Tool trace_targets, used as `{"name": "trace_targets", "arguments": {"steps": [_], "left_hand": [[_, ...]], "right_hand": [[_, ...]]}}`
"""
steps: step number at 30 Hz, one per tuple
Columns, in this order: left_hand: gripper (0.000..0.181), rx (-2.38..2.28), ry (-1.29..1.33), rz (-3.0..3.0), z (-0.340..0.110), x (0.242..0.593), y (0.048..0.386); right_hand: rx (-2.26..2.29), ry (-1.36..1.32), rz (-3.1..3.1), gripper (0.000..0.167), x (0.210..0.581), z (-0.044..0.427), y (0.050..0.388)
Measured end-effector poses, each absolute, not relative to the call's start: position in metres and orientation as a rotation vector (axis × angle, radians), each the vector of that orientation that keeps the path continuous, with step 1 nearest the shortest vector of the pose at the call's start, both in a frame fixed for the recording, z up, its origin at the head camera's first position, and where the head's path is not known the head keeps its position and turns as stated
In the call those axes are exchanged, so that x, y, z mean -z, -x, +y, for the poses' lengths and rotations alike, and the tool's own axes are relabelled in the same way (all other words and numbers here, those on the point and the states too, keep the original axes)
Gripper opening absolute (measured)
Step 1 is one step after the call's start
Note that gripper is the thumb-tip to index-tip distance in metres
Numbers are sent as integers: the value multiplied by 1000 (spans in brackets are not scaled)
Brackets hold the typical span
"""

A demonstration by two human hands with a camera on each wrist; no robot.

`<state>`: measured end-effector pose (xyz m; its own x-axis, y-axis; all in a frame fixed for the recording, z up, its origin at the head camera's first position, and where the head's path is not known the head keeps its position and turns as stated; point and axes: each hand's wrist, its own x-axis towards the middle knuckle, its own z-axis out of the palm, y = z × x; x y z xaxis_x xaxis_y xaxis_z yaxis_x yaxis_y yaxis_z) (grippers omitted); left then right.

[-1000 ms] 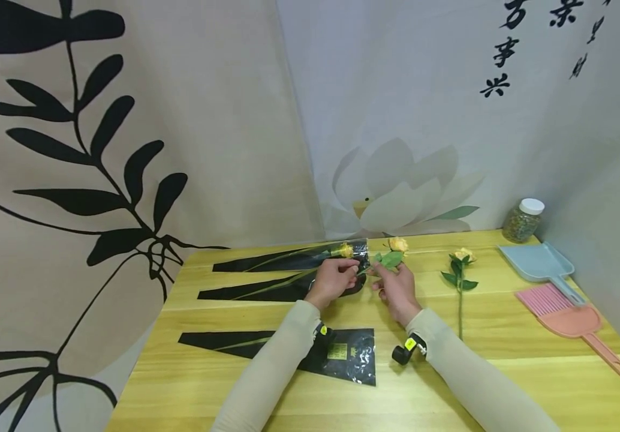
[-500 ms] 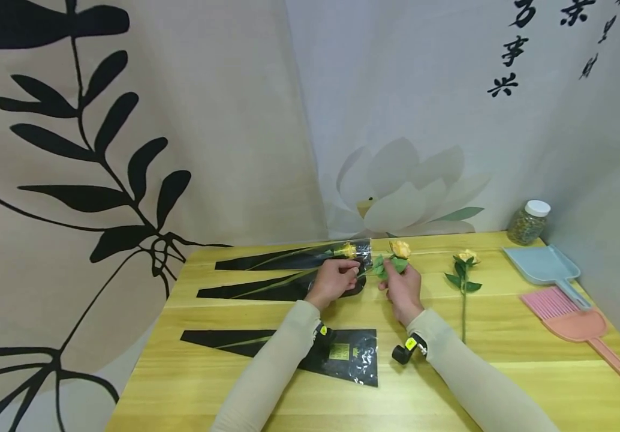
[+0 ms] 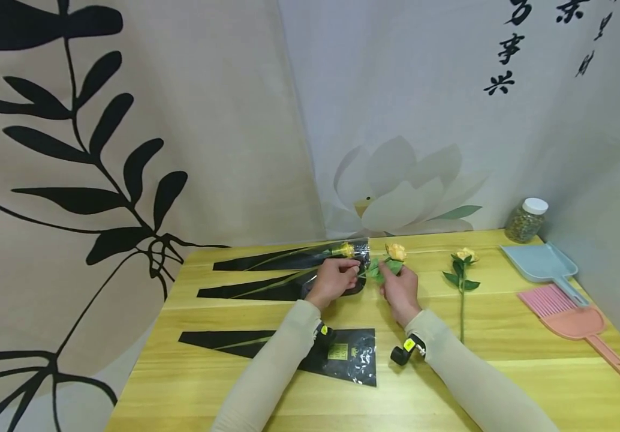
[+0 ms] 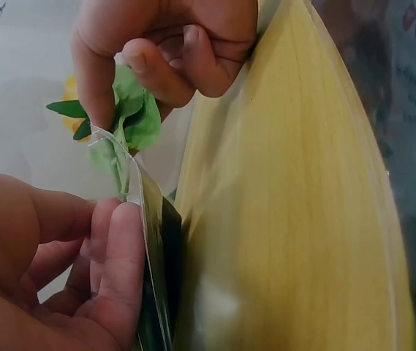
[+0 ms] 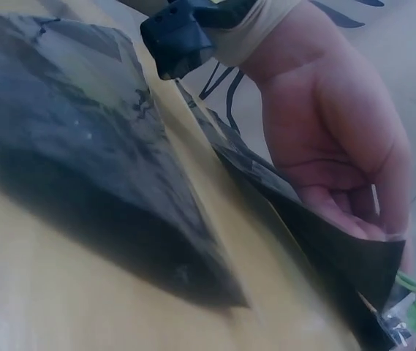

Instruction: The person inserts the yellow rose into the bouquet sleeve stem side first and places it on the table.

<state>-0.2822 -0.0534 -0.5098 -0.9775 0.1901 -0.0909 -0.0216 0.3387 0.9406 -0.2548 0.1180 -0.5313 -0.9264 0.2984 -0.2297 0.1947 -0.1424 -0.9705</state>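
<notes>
My left hand [image 3: 334, 282] pinches the mouth of a black flower sleeve [image 3: 267, 292], the middle one of three on the table. Beside it, my right hand [image 3: 403, 291] grips a yellow rose [image 3: 396, 252] just below its bloom, among the green leaves. The left wrist view shows the rose's leaves [image 4: 143, 124] at the clear film edge of the sleeve, with the stem running down into the mouth. Fingers hide part of that stem. In the right wrist view, the left hand [image 5: 339, 139] holds the sleeve's raised dark edge [image 5: 372, 267].
Behind lies a sleeve [image 3: 283, 262] with a yellow rose in it; another sleeve [image 3: 361, 354] lies in front. To the right are a loose rose [image 3: 461, 279], a blue dustpan [image 3: 539, 263], a pink brush [image 3: 574, 321] and a white-lidded jar [image 3: 526, 222]. A cloth hangs behind.
My right hand has shifted its fingers closer around the rose below the bloom. The rose has moved slightly left, toward the sleeve. The left hand has stayed at the sleeve's mouth.
</notes>
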Motion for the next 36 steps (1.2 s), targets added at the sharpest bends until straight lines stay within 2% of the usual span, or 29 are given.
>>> {"name": "trace_targets", "arguments": {"steps": [14, 23, 29, 34, 36], "left_hand": [[26, -1732, -169, 2413, -44, 503, 284], [26, -1749, -158, 2428, -41, 498, 284], [25, -1765, -144, 2439, -42, 497, 284], [26, -1784, -155, 2415, -44, 498, 285], [26, -1779, -159, 2406, -46, 499, 285]], "right_hand": [[-2259, 565, -2030, 34, 533, 106, 253], [-2285, 576, -2041, 42, 535, 100, 253], [-2354, 587, -2009, 39, 534, 97, 251], [-2450, 588, -1910, 28, 533, 97, 253], [-2517, 588, -1853, 29, 534, 98, 254]]}}
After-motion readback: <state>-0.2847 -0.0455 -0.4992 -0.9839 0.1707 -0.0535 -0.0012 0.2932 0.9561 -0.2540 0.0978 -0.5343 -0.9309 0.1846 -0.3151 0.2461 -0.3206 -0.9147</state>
